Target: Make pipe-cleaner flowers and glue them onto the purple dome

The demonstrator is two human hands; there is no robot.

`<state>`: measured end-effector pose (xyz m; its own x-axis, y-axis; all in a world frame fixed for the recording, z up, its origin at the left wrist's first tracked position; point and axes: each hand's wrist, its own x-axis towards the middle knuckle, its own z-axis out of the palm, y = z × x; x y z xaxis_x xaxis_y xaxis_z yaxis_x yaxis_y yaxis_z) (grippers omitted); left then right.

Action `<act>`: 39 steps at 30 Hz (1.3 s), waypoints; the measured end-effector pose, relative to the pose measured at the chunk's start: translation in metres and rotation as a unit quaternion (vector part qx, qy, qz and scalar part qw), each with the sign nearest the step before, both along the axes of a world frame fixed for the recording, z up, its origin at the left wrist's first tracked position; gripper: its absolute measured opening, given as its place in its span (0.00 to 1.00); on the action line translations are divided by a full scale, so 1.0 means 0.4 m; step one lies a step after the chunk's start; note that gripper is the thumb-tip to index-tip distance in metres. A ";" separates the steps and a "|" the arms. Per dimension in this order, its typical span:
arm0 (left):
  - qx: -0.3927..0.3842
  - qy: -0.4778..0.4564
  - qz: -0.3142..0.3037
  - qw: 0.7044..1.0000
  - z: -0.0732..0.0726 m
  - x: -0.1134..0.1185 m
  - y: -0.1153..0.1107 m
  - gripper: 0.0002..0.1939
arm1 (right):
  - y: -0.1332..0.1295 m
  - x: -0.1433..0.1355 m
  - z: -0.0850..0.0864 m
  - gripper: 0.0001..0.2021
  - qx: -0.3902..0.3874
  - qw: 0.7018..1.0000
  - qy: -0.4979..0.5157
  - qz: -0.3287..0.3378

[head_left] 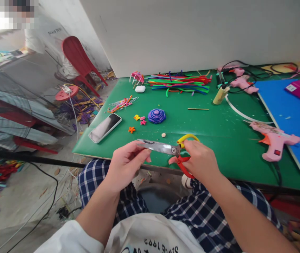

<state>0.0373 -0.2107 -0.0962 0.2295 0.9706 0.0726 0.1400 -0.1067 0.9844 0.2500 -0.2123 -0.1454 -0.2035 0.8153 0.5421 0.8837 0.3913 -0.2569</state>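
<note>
My right hand (199,158) is closed on the yellow and red handles of the scissors (163,147), whose blades point left and stand slightly apart. The blade tips reach my left hand (128,163), its thumb and fingers pinched together; what they hold, if anything, is too small to make out. Beyond the blades lies a small beige piece (163,135) on the green table (218,130). Farther back sits a blue and purple coiled disc (156,116). To its left are an orange flower (131,130), pink flowers (142,121) and a yellow flower (136,117).
A phone (105,128) lies at the table's left. Coloured pipe cleaners (178,83), a white case (140,89) and thin sticks (123,104) lie behind. At the right are a pink glue gun (278,140) with its cable and a blue board (284,105). Another person stands at the far left.
</note>
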 end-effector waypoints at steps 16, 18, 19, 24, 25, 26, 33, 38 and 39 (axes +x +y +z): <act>0.015 -0.074 -0.019 0.997 -0.015 0.014 0.011 0.20 | 0.068 0.143 -0.023 0.22 -0.167 0.964 -0.057 -0.200; -0.003 -0.055 -0.006 0.998 -0.027 0.016 0.017 0.20 | 0.077 0.180 -0.034 0.22 -0.176 0.956 -0.061 -0.229; -0.012 -0.044 0.002 0.999 -0.032 0.016 0.021 0.20 | 0.081 0.197 -0.042 0.22 -0.179 0.952 -0.059 -0.242; -0.035 -0.009 0.056 0.998 -0.042 -0.014 0.049 0.23 | 0.085 0.241 -0.076 0.22 -0.148 0.949 -0.050 -0.275; -0.031 -0.003 0.063 0.998 -0.040 -0.030 0.057 0.23 | 0.083 0.240 -0.077 0.22 -0.130 0.948 -0.059 -0.284; -0.026 0.002 0.068 0.997 -0.037 -0.048 0.065 0.23 | 0.079 0.236 -0.073 0.24 -0.111 0.947 -0.073 -0.291; -0.071 -0.020 0.049 0.996 -0.034 -0.141 0.102 0.14 | 0.032 0.162 -0.014 0.38 -0.092 0.955 -0.221 -0.175; -0.160 -0.252 -0.035 0.954 -0.038 -0.135 0.127 0.16 | 0.022 0.163 -0.019 0.37 -0.161 0.951 -0.169 -0.203; -0.167 -0.288 -0.046 0.942 -0.036 -0.134 0.136 0.15 | 0.023 0.172 -0.029 0.34 -0.180 0.946 -0.156 -0.220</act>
<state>-0.0163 -0.1564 -0.1105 0.3289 0.9395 -0.0957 -0.4222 0.2369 0.8750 0.3189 -0.2031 -0.1569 0.0941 0.9785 0.1834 0.9955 -0.0950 -0.0040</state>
